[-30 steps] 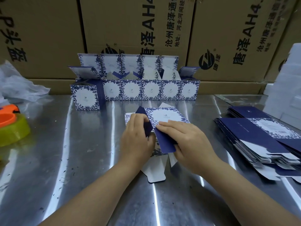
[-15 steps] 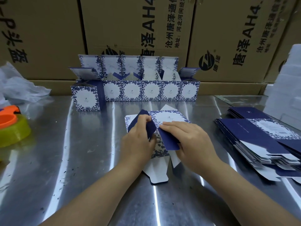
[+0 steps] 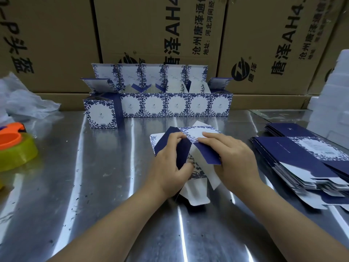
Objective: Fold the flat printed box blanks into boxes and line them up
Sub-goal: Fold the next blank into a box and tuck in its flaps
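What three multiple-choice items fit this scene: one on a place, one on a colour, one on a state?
1. The stack of flat blanks lies:
A) at the far left
B) right of the right hand
C) on top of the cartons

2. The flap of the blank in the right hand is:
A) red
B) dark blue
C) green

3. The lids of the boxes in the row are:
A) open
B) shut
C) taped

Key:
1 B, the stack lies on the table beyond the right hand.
2 B, the flap shows plain dark blue.
3 A, the lids stand up above the boxes.
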